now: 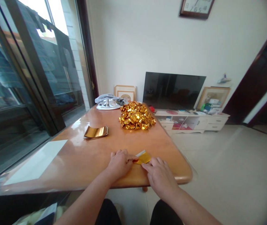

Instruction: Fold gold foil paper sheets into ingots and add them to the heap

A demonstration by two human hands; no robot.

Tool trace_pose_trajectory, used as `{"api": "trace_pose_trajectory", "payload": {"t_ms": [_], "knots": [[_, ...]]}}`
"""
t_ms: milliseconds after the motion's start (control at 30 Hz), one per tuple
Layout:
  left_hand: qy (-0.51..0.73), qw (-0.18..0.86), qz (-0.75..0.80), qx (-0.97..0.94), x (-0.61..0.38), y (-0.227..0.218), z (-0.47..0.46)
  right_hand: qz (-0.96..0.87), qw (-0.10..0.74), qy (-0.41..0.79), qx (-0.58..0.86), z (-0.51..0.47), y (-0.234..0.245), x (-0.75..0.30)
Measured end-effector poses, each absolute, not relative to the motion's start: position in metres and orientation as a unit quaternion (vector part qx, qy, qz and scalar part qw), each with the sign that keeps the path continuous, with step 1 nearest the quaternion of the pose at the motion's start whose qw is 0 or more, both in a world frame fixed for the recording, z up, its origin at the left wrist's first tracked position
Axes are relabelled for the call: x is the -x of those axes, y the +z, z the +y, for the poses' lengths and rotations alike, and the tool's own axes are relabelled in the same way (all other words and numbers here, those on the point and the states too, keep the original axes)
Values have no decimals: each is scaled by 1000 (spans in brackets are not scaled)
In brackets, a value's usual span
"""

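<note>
Logging your hands first: what do they hold?

Your left hand (120, 164) is closed, pinching one end of the gold foil piece (143, 158) above the near edge of the wooden table (81, 156). Your right hand (160, 178) presses its fingers against the piece; I cannot tell whether it grips.

What looks done, and what is left?

Done, it seems: the heap of folded gold pieces (136, 116). Left: the stack of flat gold sheets (96, 132)

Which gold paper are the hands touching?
The small gold foil piece, held between the left hand and the right hand. The flat stack of gold sheets and the big pile of folded gold pieces lie farther away, untouched.
</note>
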State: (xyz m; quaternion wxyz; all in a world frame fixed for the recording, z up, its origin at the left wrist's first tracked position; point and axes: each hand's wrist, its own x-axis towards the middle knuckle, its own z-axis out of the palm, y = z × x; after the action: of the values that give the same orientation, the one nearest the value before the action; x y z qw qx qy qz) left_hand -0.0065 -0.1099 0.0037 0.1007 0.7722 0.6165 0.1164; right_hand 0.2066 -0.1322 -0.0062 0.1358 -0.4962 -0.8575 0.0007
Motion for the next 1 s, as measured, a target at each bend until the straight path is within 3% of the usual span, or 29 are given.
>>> {"api": "trace_pose_trajectory", "payload": {"t_ms": [333, 700, 1000], "knots": [[174, 130, 659, -720, 3, -1, -99, -854, 147, 8, 499, -132, -6, -206], [124, 180, 693, -687, -2, 0, -79, -850, 154, 18, 504, -132, -10, -207], [155, 214, 676, -688, -2, -6, -76, -851, 161, 38, 498, -130, -17, -208]]}}
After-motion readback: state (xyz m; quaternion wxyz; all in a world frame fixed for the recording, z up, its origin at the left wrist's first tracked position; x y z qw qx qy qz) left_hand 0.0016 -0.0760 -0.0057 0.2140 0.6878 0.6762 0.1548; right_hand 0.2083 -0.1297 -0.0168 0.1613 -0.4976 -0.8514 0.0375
